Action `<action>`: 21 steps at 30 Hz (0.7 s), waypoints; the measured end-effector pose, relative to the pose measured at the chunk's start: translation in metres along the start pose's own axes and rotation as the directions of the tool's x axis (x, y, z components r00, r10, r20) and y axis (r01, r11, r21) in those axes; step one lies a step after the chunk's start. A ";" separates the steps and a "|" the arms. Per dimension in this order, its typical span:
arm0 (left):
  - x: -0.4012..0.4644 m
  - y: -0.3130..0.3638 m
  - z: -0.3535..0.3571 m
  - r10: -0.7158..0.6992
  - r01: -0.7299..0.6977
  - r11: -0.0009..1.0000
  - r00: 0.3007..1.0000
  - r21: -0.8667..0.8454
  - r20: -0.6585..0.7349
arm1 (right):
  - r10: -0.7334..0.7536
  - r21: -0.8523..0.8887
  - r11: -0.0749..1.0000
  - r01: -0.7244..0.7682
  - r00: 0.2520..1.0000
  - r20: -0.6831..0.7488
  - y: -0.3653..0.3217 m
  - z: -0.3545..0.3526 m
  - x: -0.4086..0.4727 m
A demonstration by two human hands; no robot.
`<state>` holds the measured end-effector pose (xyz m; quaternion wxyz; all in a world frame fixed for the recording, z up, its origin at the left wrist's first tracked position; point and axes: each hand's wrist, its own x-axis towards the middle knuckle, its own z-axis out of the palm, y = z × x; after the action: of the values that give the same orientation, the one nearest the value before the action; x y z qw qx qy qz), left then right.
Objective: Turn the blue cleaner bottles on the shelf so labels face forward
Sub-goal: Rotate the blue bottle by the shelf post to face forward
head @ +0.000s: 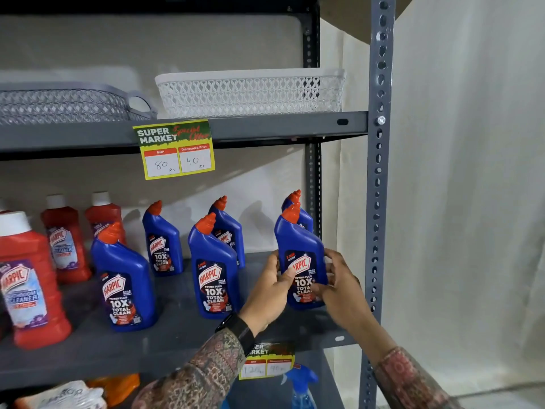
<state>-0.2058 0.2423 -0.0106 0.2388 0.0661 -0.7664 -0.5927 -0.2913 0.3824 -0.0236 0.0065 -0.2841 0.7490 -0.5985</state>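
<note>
Both hands, left (269,286) and right (339,286), grip the rightmost blue bottle (300,255), upright, label forward, on the shelf (177,343).

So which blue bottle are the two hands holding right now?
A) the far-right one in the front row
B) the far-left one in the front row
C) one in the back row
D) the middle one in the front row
A: the left hand and right hand both clasp the rightmost front blue plastic cleaner bottle with the orange-red cap, beside the grey metal shelf upright.

Even indoor light, soft blur, wide-angle bending
</note>
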 end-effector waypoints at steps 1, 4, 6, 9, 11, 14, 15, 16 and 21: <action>-0.001 -0.002 0.001 -0.007 0.007 1.000 1.000 0.007 0.002 | 0.005 -0.005 1.000 -0.005 1.000 0.006 0.002 0.000 -0.001; -0.003 -0.006 0.004 -0.005 0.005 1.000 1.000 0.025 0.005 | 0.019 -0.003 1.000 -0.019 1.000 0.011 0.007 0.001 -0.003; -0.004 -0.006 0.005 0.013 -0.013 0.999 1.000 0.051 0.006 | 0.022 0.004 1.000 -0.022 1.000 0.002 0.012 0.003 -0.005; -0.005 -0.004 0.004 0.024 -0.025 0.998 1.000 0.063 0.016 | 0.007 0.014 1.000 -0.007 1.000 -0.004 0.016 0.005 -0.005; -0.006 -0.005 0.003 0.011 -0.013 0.998 1.000 0.060 0.029 | 0.003 0.014 1.000 -0.003 1.000 0.000 0.018 0.005 -0.006; -0.007 -0.009 -0.002 -0.042 0.035 0.996 0.997 0.086 0.071 | 0.007 0.024 1.000 -0.007 1.000 0.005 0.018 0.007 -0.009; -0.007 -0.011 -0.003 -0.059 0.049 0.993 0.994 0.110 0.091 | 0.011 0.025 1.000 -0.011 1.000 0.009 0.018 0.007 -0.010; -0.007 -0.011 -0.004 -0.073 0.058 0.990 0.991 0.129 0.111 | 0.013 0.022 1.000 -0.013 1.000 0.014 0.018 0.007 -0.011; -0.010 -0.013 -0.005 -0.061 0.038 0.981 0.992 0.191 0.111 | 0.023 -0.004 1.000 -0.023 1.000 0.017 0.016 0.007 -0.015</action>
<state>-0.1970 0.2383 -0.0248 0.1716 0.0729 -0.8298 -0.5259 -0.2826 0.3850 -0.0448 0.0193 -0.2806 0.7532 -0.5946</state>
